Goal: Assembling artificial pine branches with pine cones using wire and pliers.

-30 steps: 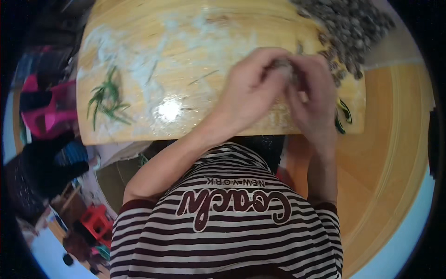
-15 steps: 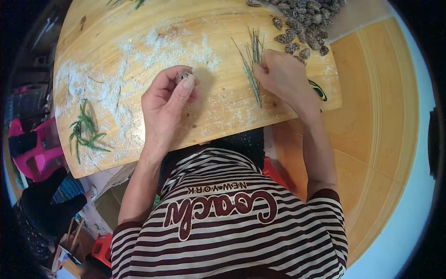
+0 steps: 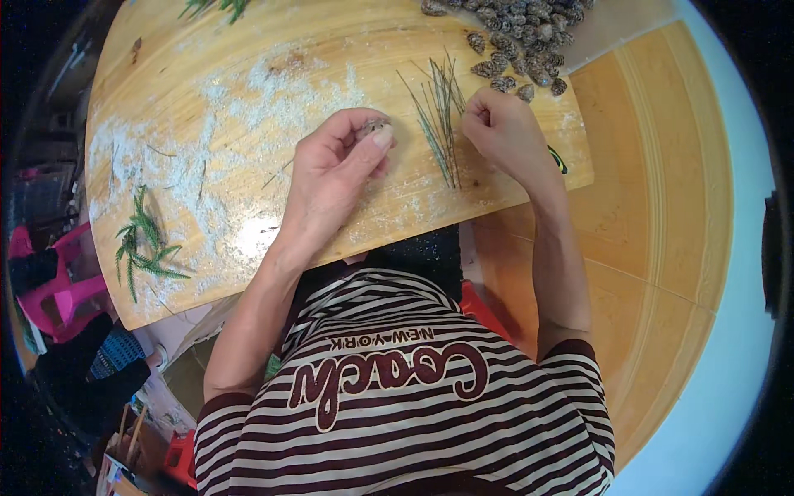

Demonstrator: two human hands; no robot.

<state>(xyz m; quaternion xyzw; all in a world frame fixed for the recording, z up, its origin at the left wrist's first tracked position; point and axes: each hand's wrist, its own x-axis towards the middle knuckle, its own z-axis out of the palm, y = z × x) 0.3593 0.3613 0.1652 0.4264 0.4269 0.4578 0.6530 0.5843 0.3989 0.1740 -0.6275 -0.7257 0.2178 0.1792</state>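
A small brown pine cone (image 3: 374,126) is pinched between the thumb and fingers of my left hand (image 3: 335,174), above the middle of the wooden table (image 3: 356,50). My right hand (image 3: 511,136) is closed, fingers curled in, just right of a loose bunch of thin greenish wire stems (image 3: 438,136) lying on the table. What its fingers hold, if anything, is hidden. Beyond that hand lies a heap of similar pine cones (image 3: 533,29), with several strays at its near edge.
White flakes (image 3: 203,136) are scattered over the table's left and middle. A green artificial sprig (image 3: 145,248) lies near the left edge, another sprig (image 3: 217,7) at the far edge. A black-and-yellow tool handle (image 3: 558,160) shows by my right wrist. Pink chair (image 3: 62,289) at left.
My left hand has moved right with the pine cone, nearer the stems. My right hand has shifted slightly and stays closed. The view has shifted a little.
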